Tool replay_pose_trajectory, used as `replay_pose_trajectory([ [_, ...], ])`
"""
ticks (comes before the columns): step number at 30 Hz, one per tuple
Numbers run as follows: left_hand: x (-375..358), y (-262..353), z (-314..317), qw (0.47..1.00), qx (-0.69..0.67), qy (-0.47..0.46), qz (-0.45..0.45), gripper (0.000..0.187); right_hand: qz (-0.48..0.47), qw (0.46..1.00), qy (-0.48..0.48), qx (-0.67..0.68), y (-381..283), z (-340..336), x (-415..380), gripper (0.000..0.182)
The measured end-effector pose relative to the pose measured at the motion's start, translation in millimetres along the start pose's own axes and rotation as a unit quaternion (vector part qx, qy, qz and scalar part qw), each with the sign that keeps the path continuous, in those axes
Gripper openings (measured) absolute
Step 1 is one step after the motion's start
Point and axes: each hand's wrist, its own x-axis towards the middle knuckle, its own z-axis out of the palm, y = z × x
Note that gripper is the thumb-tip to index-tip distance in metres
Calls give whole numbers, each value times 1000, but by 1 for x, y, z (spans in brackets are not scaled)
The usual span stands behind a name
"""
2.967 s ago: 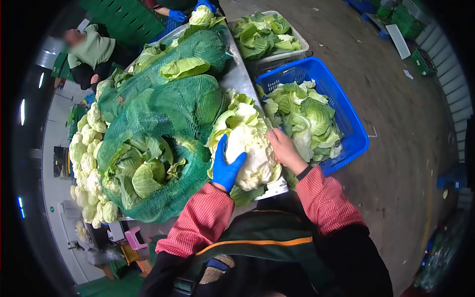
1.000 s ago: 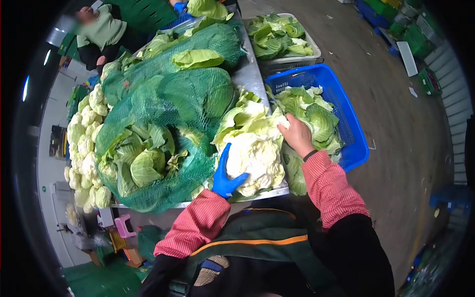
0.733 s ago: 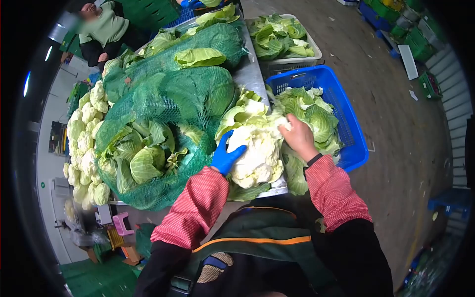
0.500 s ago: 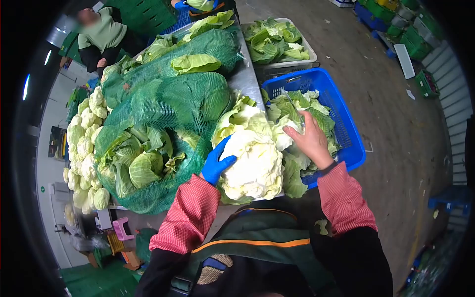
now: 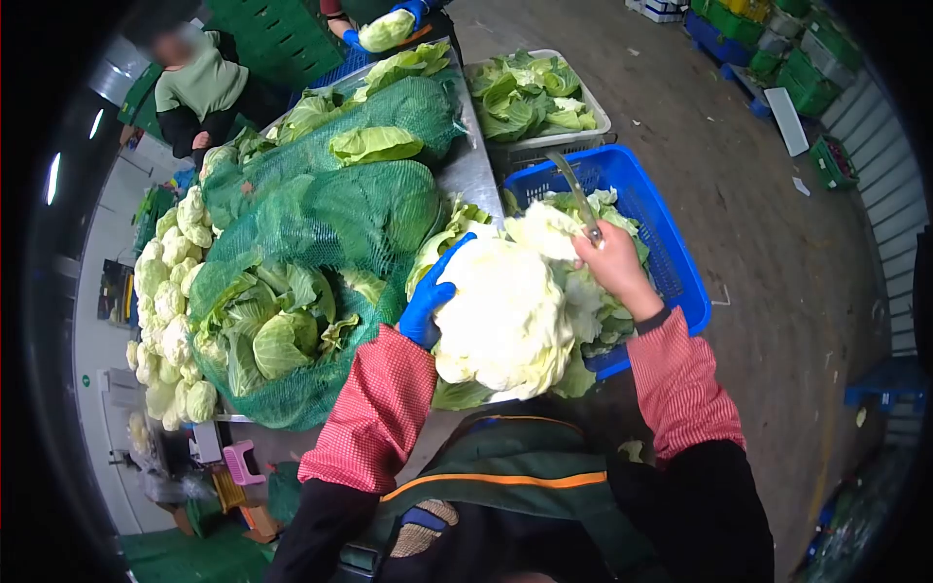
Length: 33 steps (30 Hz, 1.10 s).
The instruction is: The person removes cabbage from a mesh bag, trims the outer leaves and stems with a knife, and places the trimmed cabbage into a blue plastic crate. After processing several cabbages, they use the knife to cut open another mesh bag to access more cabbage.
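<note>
A large, pale cabbage sits at the near edge of the metal table, outer leaves stripped to white. My left hand, in a blue glove, grips its left side with thumb and fingers spread around it. Bare, my right hand is closed around a knife, its curved blade pointing up and away from me. A loose pale leaf is at the right fingers, beside the cabbage's upper right. Trimmed green leaves lie to the right, partly under the right hand, in the blue crate.
Green mesh sacks of cabbages cover the table's left side. Stripped cabbages are piled beyond them. A white bin of leaves stands behind the crate. A co-worker's gloved hands hold a cabbage at the far end; another person is far left.
My right hand has drawn a pale leaf up along the cabbage, and the knife blade has swung upward into clearer view. The cabbage has tilted, showing a smoother white surface.
</note>
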Motion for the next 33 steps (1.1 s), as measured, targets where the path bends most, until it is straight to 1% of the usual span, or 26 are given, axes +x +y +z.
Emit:
replay_pose_trajectory([
  [1,0,-5,1,997,-65,33,3,82,17,1000,-4,-10,8,-1,2,31],
  [2,0,-10,-2,993,-93,69,18,79,7,1000,21,-14,16,0,0,39],
  [4,6,-21,-7,979,-148,133,46,73,-13,996,79,-24,-13,-2,-14,58],
  [5,14,-16,5,975,24,149,164,68,17,997,-5,-74,-48,-2,-27,71],
  [6,16,-17,6,974,24,159,163,66,48,987,-90,-122,-77,4,-39,84],
  [7,18,-17,6,972,24,169,165,64,-67,979,-43,-190,-69,12,-43,85],
  [9,21,-17,2,967,21,192,167,61,-50,984,-73,-152,-65,6,-39,77],
  [10,21,-20,-5,969,0,187,163,61,-41,986,-92,-133,-63,3,-38,73],
  [11,22,-25,-12,970,-21,184,159,60,-64,984,-77,-147,-62,-2,-40,55],
  [12,22,-28,-17,971,-43,180,154,60,-49,989,-89,-105,-52,-7,-37,49],
  [14,21,-30,-23,975,-62,182,111,60,-20,993,-113,-20,-24,-12,-30,40],
  [15,19,-27,-20,976,-73,184,89,59,-59,994,-64,-61,-22,-12,-27,32],
  [17,15,-28,-7,965,-170,197,41,59,-81,971,20,-226,-10,-11,-18,32],
  [18,15,-27,0,955,-217,199,17,59,-91,946,65,-305,-14,-10,-15,31],
  [19,17,-28,-1,949,-231,215,14,58,-57,953,30,-296,-19,-14,-15,36],
  [22,28,-37,-30,969,-49,228,79,67,-14,974,25,-223,-49,-15,-29,48],
  [23,30,-36,-36,972,-14,224,72,68,-136,959,54,-244,-46,-6,-30,60],
  [26,27,-20,0,969,-119,216,-19,68,-202,960,-19,-195,-50,5,-34,55],
  [27,26,-20,3,967,-154,199,-34,67,-189,970,-37,-145,-45,5,-29,42],
  [29,21,-23,7,957,-226,169,-64,66,-209,963,-28,-166,-41,0,-26,31],
  [30,19,-24,8,957,-246,139,-65,65,-215,960,-24,-175,-39,-1,-27,26],
  [31,19,-24,11,956,-265,108,-67,63,-157,984,-18,-82,-39,-3,-27,22],
  [32,20,-22,14,954,-282,76,-66,61,-100,995,-11,12,-42,-5,-25,19],
  [33,23,-20,17,960,-259,83,-67,62,-43,993,-7,106,-43,-7,-22,16],
])
